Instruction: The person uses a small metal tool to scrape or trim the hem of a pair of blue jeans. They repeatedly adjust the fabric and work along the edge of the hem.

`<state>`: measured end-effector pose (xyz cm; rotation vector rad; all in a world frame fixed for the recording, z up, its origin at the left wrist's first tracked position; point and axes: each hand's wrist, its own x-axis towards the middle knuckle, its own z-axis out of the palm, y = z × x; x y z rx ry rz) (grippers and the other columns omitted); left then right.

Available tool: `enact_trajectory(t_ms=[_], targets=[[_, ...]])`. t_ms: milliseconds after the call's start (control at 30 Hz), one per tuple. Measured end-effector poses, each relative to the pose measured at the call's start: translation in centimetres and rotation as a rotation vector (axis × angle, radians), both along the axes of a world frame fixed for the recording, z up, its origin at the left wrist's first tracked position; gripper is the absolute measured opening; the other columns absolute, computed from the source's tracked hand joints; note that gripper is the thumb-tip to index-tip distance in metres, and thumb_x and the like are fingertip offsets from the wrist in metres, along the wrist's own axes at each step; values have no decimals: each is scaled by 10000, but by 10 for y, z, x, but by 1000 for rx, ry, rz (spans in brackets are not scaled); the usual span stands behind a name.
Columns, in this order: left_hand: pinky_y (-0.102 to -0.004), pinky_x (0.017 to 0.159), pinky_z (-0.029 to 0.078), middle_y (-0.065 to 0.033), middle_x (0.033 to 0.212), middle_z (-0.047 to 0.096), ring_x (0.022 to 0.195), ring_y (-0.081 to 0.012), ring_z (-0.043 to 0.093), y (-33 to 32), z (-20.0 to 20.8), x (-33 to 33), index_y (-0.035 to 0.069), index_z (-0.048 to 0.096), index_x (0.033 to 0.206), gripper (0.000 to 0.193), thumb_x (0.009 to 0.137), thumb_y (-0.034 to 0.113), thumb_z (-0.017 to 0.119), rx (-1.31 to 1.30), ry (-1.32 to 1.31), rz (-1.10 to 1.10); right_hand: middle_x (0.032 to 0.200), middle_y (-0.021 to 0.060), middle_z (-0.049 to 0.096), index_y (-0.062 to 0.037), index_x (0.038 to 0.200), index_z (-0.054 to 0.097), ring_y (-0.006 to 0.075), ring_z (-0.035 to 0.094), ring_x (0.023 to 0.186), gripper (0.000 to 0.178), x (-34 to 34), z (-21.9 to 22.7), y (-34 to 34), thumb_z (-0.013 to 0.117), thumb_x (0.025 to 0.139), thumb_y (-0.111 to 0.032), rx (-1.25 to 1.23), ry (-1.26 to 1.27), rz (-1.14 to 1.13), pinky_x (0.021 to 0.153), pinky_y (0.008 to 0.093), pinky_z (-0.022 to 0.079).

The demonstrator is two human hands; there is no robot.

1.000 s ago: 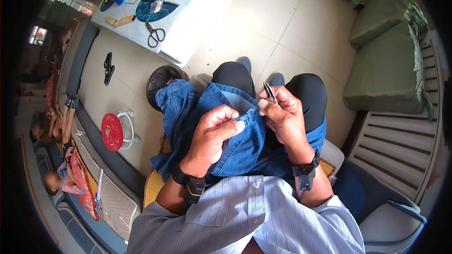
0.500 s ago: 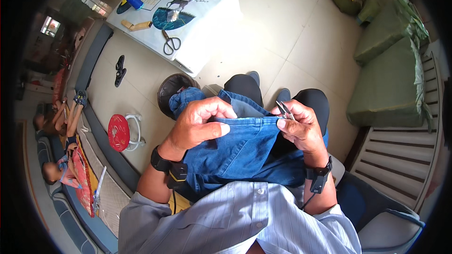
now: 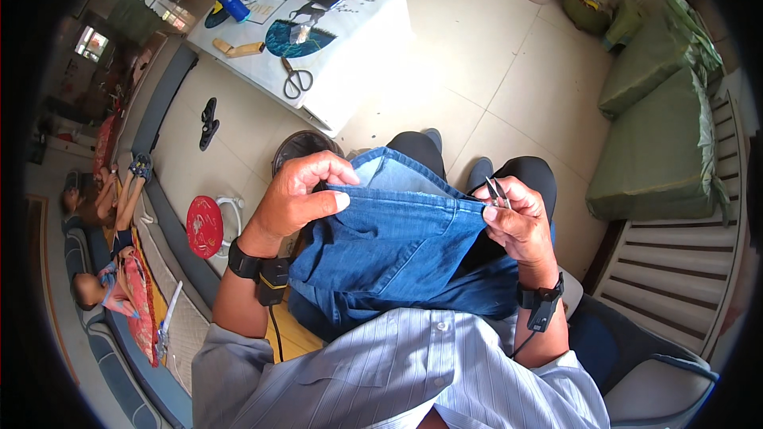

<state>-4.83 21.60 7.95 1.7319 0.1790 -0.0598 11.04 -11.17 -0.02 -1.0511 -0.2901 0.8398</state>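
Blue denim cloth, which looks like a trouser leg point(image 3: 389, 230), lies across my lap with its hemmed edge stretched between both hands. My left hand point(image 3: 306, 199) pinches the left end of that edge between thumb and fingers. At the right end, my right hand point(image 3: 517, 218) grips the hem corner. Small metal thread snips point(image 3: 496, 191) are also held in my right hand, their pointed blades sticking up past the fingers. The cloth's open end gapes a little beyond the hem, showing its paler inner side.
Ahead stands a white table point(image 3: 358, 56) with large black-handled scissors point(image 3: 297, 79) and a blue bottle point(image 3: 233, 6). A dark bin point(image 3: 298, 147) is beyond my left hand, near a red stool point(image 3: 205, 226). Another person point(image 3: 119, 294) is on the left sofa. A slatted bench point(image 3: 675, 246) stands right.
My left hand has slid left along the hem, so the edge is stretched wider. My right hand has shifted slightly right and down, still with the snips.
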Motion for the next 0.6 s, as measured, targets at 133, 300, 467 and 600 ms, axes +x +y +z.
enact_trajectory(t_ms=[133, 300, 467, 600], targets=[[-293, 921, 501, -25, 1083, 693, 970, -102, 600, 14, 2, 0, 7, 711, 1130, 254, 902, 112, 754, 151, -35, -22, 697, -54, 538, -10, 1128, 700, 28, 402, 522, 193, 0, 2, -4, 698, 935, -1, -23, 12, -7, 470, 218, 283], [-302, 942, 501, -28, 1107, 685, 1006, -117, 590, 26, 12, -2, 12, 709, 1156, 268, 908, 103, 750, 199, -6, -47, 724, -43, 561, -2, 1133, 697, 27, 410, 521, 211, -1, 1, -8, 704, 923, 3, -48, -8, -48, 461, 212, 296], [-309, 986, 493, -30, 1117, 679, 1049, -130, 588, 32, 17, -6, 15, 700, 1229, 313, 924, 81, 729, 252, -18, -127, 740, -42, 556, 23, 1144, 686, 24, 406, 509, 243, 2, -5, -17, 722, 906, -6, 1, 16, -106, 444, 213, 291], [-311, 994, 484, -36, 1125, 673, 1052, -134, 580, 30, 23, -7, 6, 697, 1246, 328, 921, 45, 713, 219, -5, -134, 676, -69, 496, 13, 1128, 685, 12, 352, 485, 218, 3, -4, -20, 718, 914, -6, 13, 23, -136, 435, 209, 259]])
